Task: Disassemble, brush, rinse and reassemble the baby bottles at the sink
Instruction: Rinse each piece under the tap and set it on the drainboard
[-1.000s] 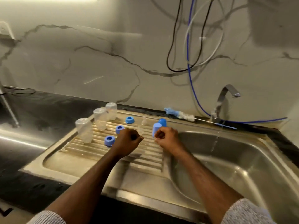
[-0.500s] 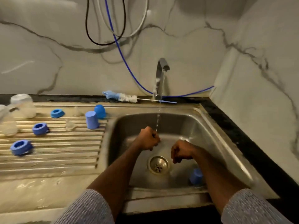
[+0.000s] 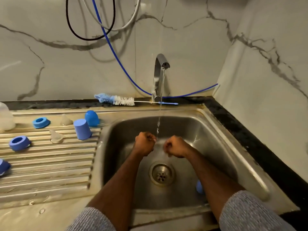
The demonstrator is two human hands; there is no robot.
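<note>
Both my hands are fists inside the sink basin [image 3: 221, 130], under a thin stream of water [image 3: 159, 122] from the tap [image 3: 160, 64]. My left hand [image 3: 144, 145] is at the stream, with its fingers curled and nothing visible inside them. My right hand [image 3: 176, 146], slightly blurred, is just right of it, also curled. On the drainboard [image 3: 50, 164] stand two blue caps [image 3: 82, 129], three blue rings [image 3: 19, 143] and two clear nipples [image 3: 56, 137]. Part of a clear bottle [image 3: 5, 117] shows at the left edge. A bottle brush [image 3: 123, 100] lies behind the sink.
Another blue cap [image 3: 198, 186] lies in the basin, half hidden by my right forearm, right of the drain [image 3: 161, 175]. Black, white and blue hoses [image 3: 116, 52] hang on the marble wall. A black counter edge [image 3: 250, 139] borders the sink's right side.
My hands left the drainboard and moved right into the basin under the running water. Since half a second ago they have drawn closer together at the stream.
</note>
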